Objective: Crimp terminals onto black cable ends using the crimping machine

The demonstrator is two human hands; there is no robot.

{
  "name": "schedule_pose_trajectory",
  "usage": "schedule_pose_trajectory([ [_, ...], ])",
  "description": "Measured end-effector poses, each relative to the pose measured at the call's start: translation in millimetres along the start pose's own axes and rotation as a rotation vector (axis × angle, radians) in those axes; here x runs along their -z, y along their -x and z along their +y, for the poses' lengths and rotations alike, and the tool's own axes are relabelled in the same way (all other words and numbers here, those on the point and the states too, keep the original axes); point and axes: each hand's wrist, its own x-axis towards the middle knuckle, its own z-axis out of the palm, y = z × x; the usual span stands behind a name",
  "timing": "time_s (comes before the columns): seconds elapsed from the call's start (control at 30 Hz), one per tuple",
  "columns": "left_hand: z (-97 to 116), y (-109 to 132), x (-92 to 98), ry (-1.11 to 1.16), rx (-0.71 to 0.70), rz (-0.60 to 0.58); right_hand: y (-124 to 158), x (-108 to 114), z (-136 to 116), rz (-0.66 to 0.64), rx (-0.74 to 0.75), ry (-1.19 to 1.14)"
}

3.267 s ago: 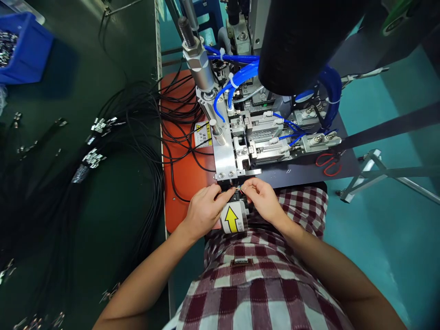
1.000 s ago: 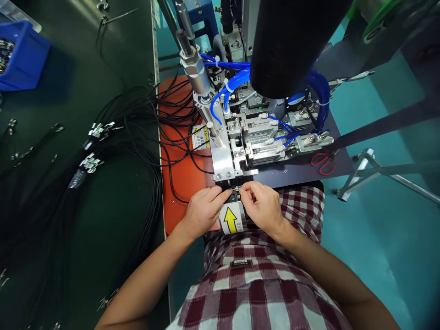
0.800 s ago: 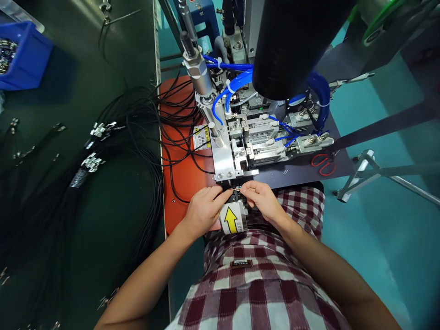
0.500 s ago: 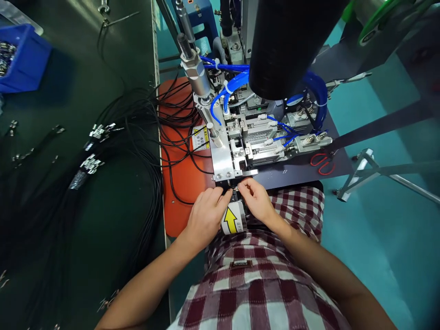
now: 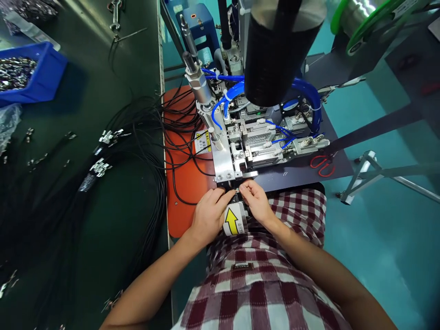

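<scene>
My left hand (image 5: 210, 213) lies at the near end of a metal bench machine (image 5: 225, 160), thumb and fingers drawn together. Close by on the right, my right hand (image 5: 257, 201) pinches with thumb and forefinger. A small silvery piece (image 5: 237, 189) shows between the fingertips of both hands, at my right fingertips; its exact kind is too small to tell. Whatever my left fingers grip is hidden. Just below the fingertips is a plate with a yellow arrow (image 5: 232, 222). Black cables (image 5: 182, 137) run across the orange-red base (image 5: 180, 183) left of the machine.
Bundled cables with metal connectors (image 5: 99, 168) lie on the dark green table (image 5: 113, 224). A blue bin (image 5: 51, 75) of metal parts and a wrench (image 5: 116, 18) are farther back. Red-handled scissors (image 5: 322, 166) lie right of the machine. A black cylinder (image 5: 275, 64) hangs overhead.
The camera view has shifted slightly, so more of the blue bin and the green spool shows. Both hands stay at the same spot on the machine, with little visible finger movement.
</scene>
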Motion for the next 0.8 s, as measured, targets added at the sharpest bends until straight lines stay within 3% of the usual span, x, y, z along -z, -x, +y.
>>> schedule_pose_trajectory([
  [0.23, 5.1, -3.4, -4.5, 0.048, 0.08, 0.027, -0.9, -3.0, 0.3, 0.023, -0.017, -0.068],
  [0.37, 5.1, 12.7, 1.7, 0.191, 0.165, 0.073, -3.0, -2.6, 3.1, 0.023, -0.013, -0.063],
  [0.6, 9.7, 57.3, 5.0, -0.108, 0.274, 0.044, -5.9, 0.0, 5.8, 0.012, 0.006, -0.063],
  [0.7, 5.0, 55.8, 1.4, -0.142, 0.286, 0.043, -2.7, 8.9, 5.1, -0.002, -0.013, -0.048],
  [0.8, -6.1, 39.2, 2.1, -0.132, 0.283, 0.031, 4.4, 21.6, 7.4, 0.046, -0.051, -0.049],
])
